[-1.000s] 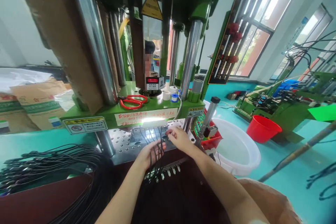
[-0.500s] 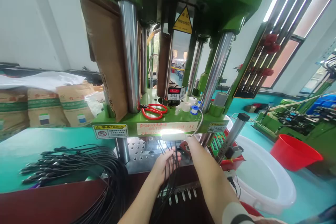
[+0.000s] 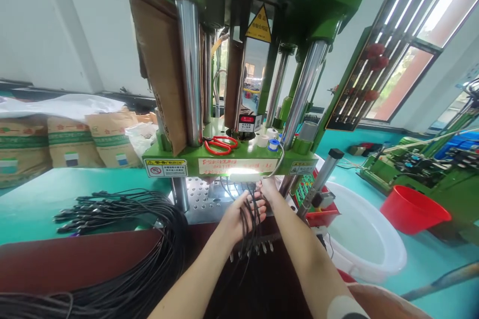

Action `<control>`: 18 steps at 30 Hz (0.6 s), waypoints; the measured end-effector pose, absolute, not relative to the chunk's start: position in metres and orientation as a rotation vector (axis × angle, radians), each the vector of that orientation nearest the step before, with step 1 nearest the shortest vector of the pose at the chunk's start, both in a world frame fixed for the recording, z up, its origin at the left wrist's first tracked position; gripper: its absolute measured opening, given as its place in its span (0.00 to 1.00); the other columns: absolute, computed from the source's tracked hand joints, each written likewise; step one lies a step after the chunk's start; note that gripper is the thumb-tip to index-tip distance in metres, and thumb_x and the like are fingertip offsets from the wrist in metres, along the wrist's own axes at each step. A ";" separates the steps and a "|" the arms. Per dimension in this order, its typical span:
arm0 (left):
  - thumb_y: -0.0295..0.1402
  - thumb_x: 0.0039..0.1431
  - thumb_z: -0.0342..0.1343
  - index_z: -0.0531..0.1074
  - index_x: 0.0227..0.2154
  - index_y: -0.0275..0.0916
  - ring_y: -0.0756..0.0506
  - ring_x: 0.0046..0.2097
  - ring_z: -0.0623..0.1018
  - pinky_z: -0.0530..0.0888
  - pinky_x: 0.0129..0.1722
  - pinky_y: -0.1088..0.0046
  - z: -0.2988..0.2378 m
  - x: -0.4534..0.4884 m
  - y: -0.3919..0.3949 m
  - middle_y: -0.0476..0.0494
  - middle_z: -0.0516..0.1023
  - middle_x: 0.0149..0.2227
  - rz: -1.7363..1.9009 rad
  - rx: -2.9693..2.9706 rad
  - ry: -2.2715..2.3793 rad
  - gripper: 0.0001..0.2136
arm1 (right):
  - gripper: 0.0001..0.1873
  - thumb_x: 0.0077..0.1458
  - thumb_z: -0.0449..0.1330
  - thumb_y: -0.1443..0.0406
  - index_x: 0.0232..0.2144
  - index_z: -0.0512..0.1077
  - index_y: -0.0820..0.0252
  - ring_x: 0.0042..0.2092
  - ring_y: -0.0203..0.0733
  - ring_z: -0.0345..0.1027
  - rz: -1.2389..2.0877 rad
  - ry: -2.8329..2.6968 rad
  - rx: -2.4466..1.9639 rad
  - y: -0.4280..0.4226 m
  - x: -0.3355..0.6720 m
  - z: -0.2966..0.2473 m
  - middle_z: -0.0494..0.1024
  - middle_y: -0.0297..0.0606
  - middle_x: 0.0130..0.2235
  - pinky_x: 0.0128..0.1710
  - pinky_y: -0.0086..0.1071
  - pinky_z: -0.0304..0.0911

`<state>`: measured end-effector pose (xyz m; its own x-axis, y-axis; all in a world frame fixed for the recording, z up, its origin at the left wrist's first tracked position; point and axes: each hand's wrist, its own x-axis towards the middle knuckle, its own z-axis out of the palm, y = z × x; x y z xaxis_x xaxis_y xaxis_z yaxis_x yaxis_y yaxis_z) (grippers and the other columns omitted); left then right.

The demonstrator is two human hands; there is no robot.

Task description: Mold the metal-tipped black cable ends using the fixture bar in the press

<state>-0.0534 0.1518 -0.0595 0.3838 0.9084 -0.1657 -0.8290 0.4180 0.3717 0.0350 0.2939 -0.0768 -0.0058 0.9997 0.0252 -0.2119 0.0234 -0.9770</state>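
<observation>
Several black cables (image 3: 245,229) hang down from under the front plate of a green press machine (image 3: 232,154). My left hand (image 3: 237,217) is palm up, its curled fingers cradling these cables in front of the perforated metal bed (image 3: 198,197). Close beside it on the right, my right hand (image 3: 268,190) reaches to the plate's lower edge, next to the upper part of the cables. Its fingers look drawn together, but what they pinch is too small to make out. A lit white lamp (image 3: 247,177) on the plate's edge shines just above both hands.
Red-handled scissors (image 3: 220,144) and tape rolls (image 3: 273,145) lie on the press. A large bundle of black cables (image 3: 164,229) covers the left table. Right of the press are a control box (image 3: 307,189), a white tub (image 3: 362,229) and a red bucket (image 3: 413,209).
My right hand has come out from under the plate toward my left hand and now shows beside the cables. More cables lie across my left fingers. The view has shifted slightly.
</observation>
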 end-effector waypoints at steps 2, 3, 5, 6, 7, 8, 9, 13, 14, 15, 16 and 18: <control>0.32 0.60 0.44 0.66 0.32 0.31 0.57 0.15 0.63 0.60 0.15 0.84 -0.060 -0.046 0.139 0.53 0.62 0.16 1.134 0.174 0.399 0.10 | 0.11 0.57 0.52 0.61 0.34 0.66 0.65 0.19 0.27 0.59 1.312 -1.008 -1.050 0.287 0.038 -0.079 0.69 0.30 0.25 0.17 0.22 0.57; 0.32 0.61 0.43 0.66 0.30 0.31 0.58 0.13 0.58 0.55 0.13 0.85 -0.061 -0.043 0.133 0.56 0.57 0.14 1.138 0.144 0.397 0.10 | 0.10 0.56 0.52 0.61 0.32 0.65 0.64 0.16 0.25 0.54 1.318 -0.987 -1.056 0.282 0.040 -0.079 0.66 0.28 0.21 0.13 0.20 0.51; 0.31 0.61 0.41 0.64 0.27 0.32 0.60 0.12 0.52 0.48 0.11 0.86 -0.062 -0.038 0.120 0.59 0.50 0.13 1.143 0.092 0.408 0.12 | 0.08 0.53 0.53 0.62 0.28 0.63 0.62 0.12 0.25 0.49 1.325 -0.955 -1.062 0.271 0.043 -0.080 0.63 0.25 0.15 0.10 0.18 0.42; 0.31 0.62 0.41 0.63 0.26 0.32 0.60 0.12 0.51 0.46 0.11 0.86 -0.063 -0.036 0.114 0.59 0.48 0.13 1.153 0.070 0.429 0.12 | 0.07 0.52 0.53 0.62 0.27 0.62 0.61 0.11 0.25 0.49 1.329 -0.945 -1.068 0.265 0.043 -0.081 0.62 0.25 0.14 0.09 0.18 0.40; 0.31 0.62 0.41 0.63 0.25 0.33 0.60 0.12 0.50 0.45 0.12 0.86 -0.063 -0.034 0.107 0.60 0.47 0.13 1.168 0.053 0.451 0.12 | 0.07 0.50 0.54 0.63 0.26 0.62 0.61 0.11 0.26 0.50 1.333 -0.937 -1.076 0.259 0.043 -0.081 0.62 0.25 0.13 0.09 0.18 0.40; 0.31 0.62 0.41 0.62 0.25 0.33 0.60 0.12 0.50 0.45 0.12 0.86 -0.063 -0.033 0.100 0.60 0.47 0.13 1.185 0.041 0.463 0.12 | 0.06 0.50 0.54 0.63 0.26 0.62 0.61 0.11 0.27 0.51 1.335 -0.930 -1.087 0.253 0.042 -0.082 0.62 0.25 0.12 0.09 0.18 0.40; 0.31 0.62 0.41 0.62 0.25 0.33 0.60 0.12 0.49 0.45 0.12 0.86 -0.063 -0.032 0.092 0.60 0.47 0.13 1.199 0.032 0.467 0.12 | 0.06 0.49 0.53 0.63 0.26 0.63 0.61 0.11 0.27 0.52 1.336 -0.925 -1.099 0.248 0.042 -0.083 0.62 0.26 0.12 0.08 0.18 0.40; 0.33 0.61 0.43 0.62 0.25 0.34 0.60 0.12 0.48 0.43 0.12 0.85 -0.069 -0.024 0.044 0.60 0.47 0.13 1.134 0.082 0.511 0.11 | 0.07 0.49 0.53 0.62 0.25 0.63 0.61 0.11 0.27 0.50 1.326 -0.903 -1.144 0.236 0.048 -0.086 0.62 0.26 0.11 0.08 0.18 0.41; 0.35 0.60 0.45 0.62 0.24 0.35 0.59 0.12 0.47 0.43 0.12 0.84 -0.071 -0.023 0.029 0.60 0.47 0.12 1.087 0.131 0.531 0.11 | 0.07 0.49 0.53 0.62 0.26 0.63 0.61 0.11 0.26 0.50 1.325 -0.905 -1.148 0.235 0.052 -0.086 0.62 0.26 0.11 0.09 0.18 0.42; 0.37 0.58 0.48 0.63 0.24 0.36 0.59 0.12 0.47 0.43 0.11 0.84 -0.073 -0.022 0.013 0.60 0.48 0.12 1.031 0.195 0.539 0.11 | 0.07 0.49 0.53 0.62 0.26 0.63 0.61 0.11 0.26 0.50 1.325 -0.912 -1.148 0.234 0.058 -0.086 0.63 0.27 0.12 0.09 0.18 0.43; 0.39 0.55 0.51 0.63 0.24 0.37 0.59 0.12 0.46 0.44 0.11 0.83 -0.074 -0.022 -0.003 0.60 0.48 0.11 0.984 0.264 0.530 0.11 | 0.07 0.48 0.53 0.62 0.26 0.64 0.61 0.12 0.26 0.51 1.322 -0.924 -1.146 0.233 0.063 -0.087 0.64 0.28 0.13 0.09 0.18 0.44; 0.42 0.51 0.55 0.63 0.24 0.37 0.59 0.12 0.46 0.44 0.11 0.83 -0.071 -0.033 -0.027 0.60 0.49 0.11 0.963 0.371 0.497 0.13 | 0.07 0.48 0.54 0.62 0.27 0.64 0.61 0.12 0.27 0.52 1.308 -0.952 -1.147 0.232 0.076 -0.089 0.65 0.28 0.13 0.10 0.19 0.45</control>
